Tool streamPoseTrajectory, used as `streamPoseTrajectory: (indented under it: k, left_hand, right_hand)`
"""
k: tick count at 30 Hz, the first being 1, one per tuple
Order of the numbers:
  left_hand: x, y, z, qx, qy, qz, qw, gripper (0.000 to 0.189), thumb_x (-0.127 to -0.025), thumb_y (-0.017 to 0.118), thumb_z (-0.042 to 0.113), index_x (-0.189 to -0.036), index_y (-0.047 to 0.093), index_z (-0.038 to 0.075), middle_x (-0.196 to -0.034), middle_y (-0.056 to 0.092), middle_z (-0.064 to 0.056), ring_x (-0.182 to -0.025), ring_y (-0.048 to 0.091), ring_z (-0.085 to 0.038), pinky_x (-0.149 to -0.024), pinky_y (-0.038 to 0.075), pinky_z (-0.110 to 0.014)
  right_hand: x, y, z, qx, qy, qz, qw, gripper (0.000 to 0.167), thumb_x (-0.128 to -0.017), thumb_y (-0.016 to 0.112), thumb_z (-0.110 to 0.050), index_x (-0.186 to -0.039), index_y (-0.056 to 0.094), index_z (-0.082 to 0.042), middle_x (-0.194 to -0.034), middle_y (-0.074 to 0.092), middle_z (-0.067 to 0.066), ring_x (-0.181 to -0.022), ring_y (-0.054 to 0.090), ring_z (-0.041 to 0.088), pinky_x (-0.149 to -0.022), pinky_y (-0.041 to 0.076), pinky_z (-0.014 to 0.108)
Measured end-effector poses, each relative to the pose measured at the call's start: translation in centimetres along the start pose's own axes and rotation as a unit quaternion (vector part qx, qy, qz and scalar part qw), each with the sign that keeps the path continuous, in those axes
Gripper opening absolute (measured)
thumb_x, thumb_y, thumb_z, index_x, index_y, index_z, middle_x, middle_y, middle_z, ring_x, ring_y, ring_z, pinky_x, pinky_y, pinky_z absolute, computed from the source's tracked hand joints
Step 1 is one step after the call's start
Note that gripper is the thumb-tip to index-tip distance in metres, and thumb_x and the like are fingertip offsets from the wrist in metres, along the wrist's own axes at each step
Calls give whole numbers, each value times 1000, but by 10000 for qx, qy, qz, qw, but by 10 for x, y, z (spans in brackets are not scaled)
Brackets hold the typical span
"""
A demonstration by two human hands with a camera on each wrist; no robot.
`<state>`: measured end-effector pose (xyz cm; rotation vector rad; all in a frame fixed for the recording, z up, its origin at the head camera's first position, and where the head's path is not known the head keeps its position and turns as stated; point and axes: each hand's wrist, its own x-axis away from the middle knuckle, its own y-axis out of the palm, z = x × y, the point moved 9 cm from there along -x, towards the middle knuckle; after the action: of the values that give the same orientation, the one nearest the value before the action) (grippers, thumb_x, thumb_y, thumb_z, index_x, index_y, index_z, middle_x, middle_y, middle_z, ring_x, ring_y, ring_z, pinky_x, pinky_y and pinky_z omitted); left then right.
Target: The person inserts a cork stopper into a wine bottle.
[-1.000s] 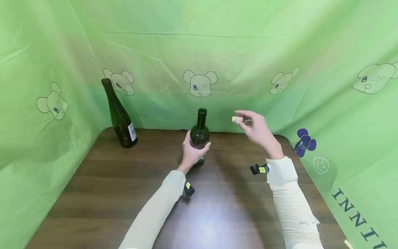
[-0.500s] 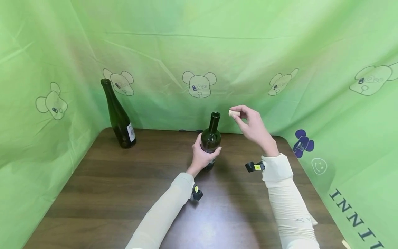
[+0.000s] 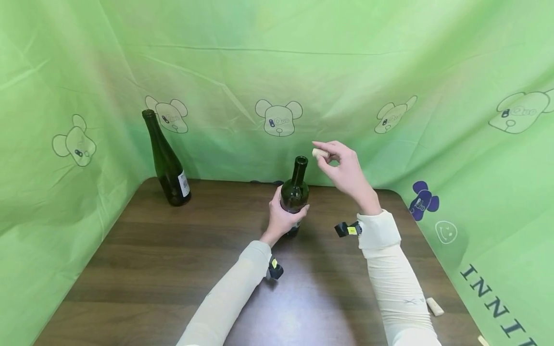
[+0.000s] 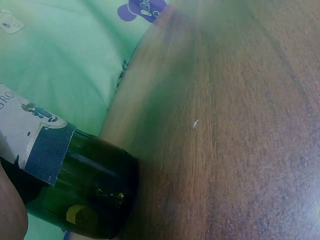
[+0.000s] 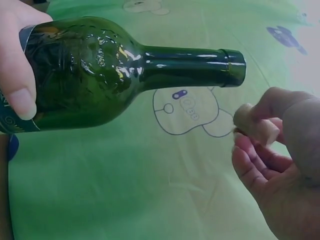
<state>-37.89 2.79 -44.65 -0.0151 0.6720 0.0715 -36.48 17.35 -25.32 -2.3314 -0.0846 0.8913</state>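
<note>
My left hand [image 3: 283,216] grips a dark green wine bottle [image 3: 295,190] round its body and keeps it upright on the table. The open mouth shows no stopper. Between thumb and fingers my right hand [image 3: 342,166] pinches a pale cork [image 3: 320,153], just right of the bottle mouth and slightly above it, not touching. From the right wrist view, a gap separates the cork [image 5: 255,124] from the bottle's lip [image 5: 239,68]. In the left wrist view, a label [image 4: 37,137] covers part of the bottle, and a yellowish round shape [image 4: 81,216] shows through the glass near the base.
A taller green bottle [image 3: 169,166] stands at the table's back left. One loose cork [image 3: 434,306] lies beside the right sleeve, and a pale piece [image 3: 482,340] is partly visible at the lower right edge. A green printed cloth [image 3: 277,72] hangs around the wooden table [image 3: 143,269].
The left hand has shifted the bottle to the right. The right hand has carried its cork left and up, closer to the bottle mouth. A loose cork has come into sight beside the right sleeve.
</note>
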Motion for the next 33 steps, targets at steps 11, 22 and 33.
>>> streamPoseTrajectory:
  k: [11,22,33]
  left_hand:
    - [-1,1,0,-33,28,18,10000,67,-72,90,22,-130,58,20,-109,75,-1,-97,71,-15,-84,58,-34]
    - [1,1,-1,-66,15,-56,10000,68,-72,89,26,-132,57,22,-113,74,1,-102,71,-15,-88,57,-35]
    - [3,-1,17,-91,32,-12,10000,70,-71,90,12,-133,57,12,-114,74,-10,-103,70,-22,-89,57,-37]
  right_hand:
    - [-5,3,-1,-245,128,95,9996,21,-95,69,-7,-114,68,1,-108,71,12,-88,67,19,-82,55,20]
    - [-11,0,-25,-672,-198,583,9958,17,-88,75,3,-104,70,7,-107,73,19,-90,67,12,-93,56,38]
    - [-9,1,-38,-1000,-174,591,9931,25,-90,74,0,-115,73,4,-110,74,19,-94,71,7,-91,56,26]
